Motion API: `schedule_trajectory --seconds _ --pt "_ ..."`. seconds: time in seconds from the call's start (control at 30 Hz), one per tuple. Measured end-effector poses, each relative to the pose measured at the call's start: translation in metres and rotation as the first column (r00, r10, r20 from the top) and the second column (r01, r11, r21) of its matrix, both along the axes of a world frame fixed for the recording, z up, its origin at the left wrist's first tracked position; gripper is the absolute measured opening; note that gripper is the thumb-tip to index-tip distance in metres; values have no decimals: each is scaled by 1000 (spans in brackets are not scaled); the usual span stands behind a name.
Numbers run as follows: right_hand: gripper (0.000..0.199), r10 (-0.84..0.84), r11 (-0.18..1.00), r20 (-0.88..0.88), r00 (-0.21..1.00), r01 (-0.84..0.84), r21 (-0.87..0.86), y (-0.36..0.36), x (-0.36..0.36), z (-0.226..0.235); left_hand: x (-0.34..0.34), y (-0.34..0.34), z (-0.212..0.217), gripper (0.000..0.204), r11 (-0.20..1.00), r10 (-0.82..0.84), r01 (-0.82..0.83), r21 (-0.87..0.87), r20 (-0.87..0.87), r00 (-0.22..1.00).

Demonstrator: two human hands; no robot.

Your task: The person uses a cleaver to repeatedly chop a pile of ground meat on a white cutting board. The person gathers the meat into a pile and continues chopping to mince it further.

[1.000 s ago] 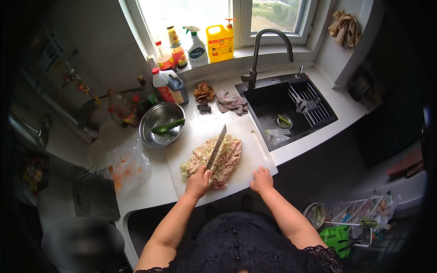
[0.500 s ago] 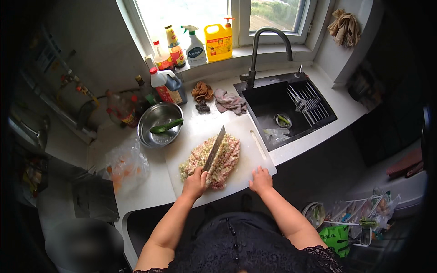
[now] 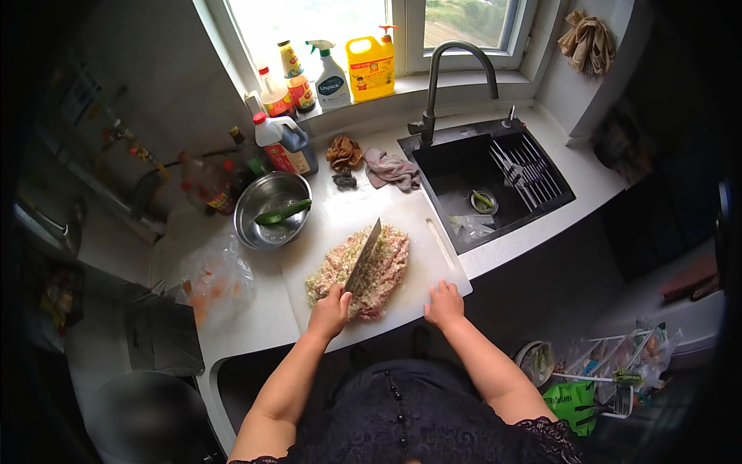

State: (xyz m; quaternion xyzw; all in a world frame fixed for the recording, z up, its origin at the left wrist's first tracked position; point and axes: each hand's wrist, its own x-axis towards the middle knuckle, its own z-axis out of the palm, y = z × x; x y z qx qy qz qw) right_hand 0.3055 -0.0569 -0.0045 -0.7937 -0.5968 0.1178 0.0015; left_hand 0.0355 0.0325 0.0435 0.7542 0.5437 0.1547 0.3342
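My left hand (image 3: 330, 311) is closed round the handle of a kitchen knife (image 3: 364, 255), whose long blade slants away from me across a mound of minced meat with pale green bits (image 3: 393, 261). The mound lies spread on a white cutting board (image 3: 429, 269). At the board's near right corner, my right hand (image 3: 444, 304) grips the edge, fingers on top. Left of the board, a steel bowl (image 3: 246, 230) contains a dark green cucumber (image 3: 284, 213).
A black sink (image 3: 456, 185) with a tall faucet (image 3: 433, 93) lies to the right. Behind the board are a crumpled cloth (image 3: 392, 170) and a blue jug (image 3: 286, 147). A clear plastic bag (image 3: 220, 271) sits left. Bottles, a spray bottle (image 3: 331, 81) and a yellow jug (image 3: 372, 69) line the windowsill.
The knife has shifted slightly on the mince, its blade now showing a little more of its flat side. My right hand stays at the board's corner.
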Motion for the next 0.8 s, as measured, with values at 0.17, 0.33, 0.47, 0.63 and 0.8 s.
schedule_trajectory --seconds 0.17,0.33,0.47,0.63,0.8 --pt "47 -1 999 -8 1000 2 36 2 2 0 -3 -1 -10 28 1000 -4 4 21 -33 999" --pt "48 22 999 0 1000 -22 34 0 2 -1 4 -6 5 29 1000 4 -5 21 61 998" --pt "52 0 1000 -23 1000 1 8 1 1 1 5 -2 -3 29 999 9 -7 32 -78 997" --pt "54 15 1000 -15 1000 -15 7 1 4 1 7 -3 -1 31 999 20 -19 29 -30 999" --pt "54 -6 999 -28 1000 4 -43 1 1 4 7 1 2 24 997 24 -24 68 -4 1000"
